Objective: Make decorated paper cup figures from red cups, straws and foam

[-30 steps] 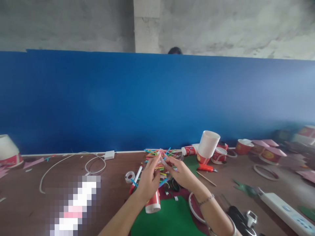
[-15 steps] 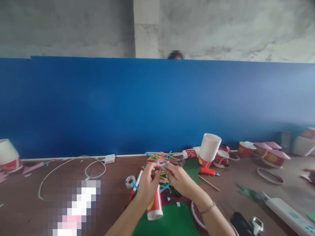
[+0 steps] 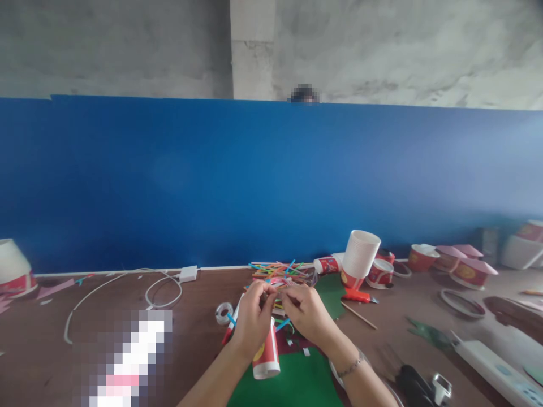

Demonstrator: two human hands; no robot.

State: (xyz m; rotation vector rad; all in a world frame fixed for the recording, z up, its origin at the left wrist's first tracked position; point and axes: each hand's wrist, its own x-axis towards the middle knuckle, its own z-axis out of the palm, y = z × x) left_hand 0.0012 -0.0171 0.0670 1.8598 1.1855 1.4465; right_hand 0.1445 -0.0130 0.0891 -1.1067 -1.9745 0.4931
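Both hands meet at the centre, above the near side of a pile of coloured sticks. The fingers of my left hand are pinched together, and my right hand pinches close beside them. What lies between the fingertips is too small to make out. A red and white paper cup lies on its side below my left hand, over green paper. Blue strips show on either side of the cup. A tape roll sits left of my left hand.
At the right are stacked paper cups, an orange cutter, a wooden stick, green-handled scissors and a power strip. A white cable curves at the left. Behind the table stands a blue partition.
The fingertips of my two hands have drawn closer together, and my right hand has shifted slightly left. The pale loop seen at the fingertips before no longer shows clearly.
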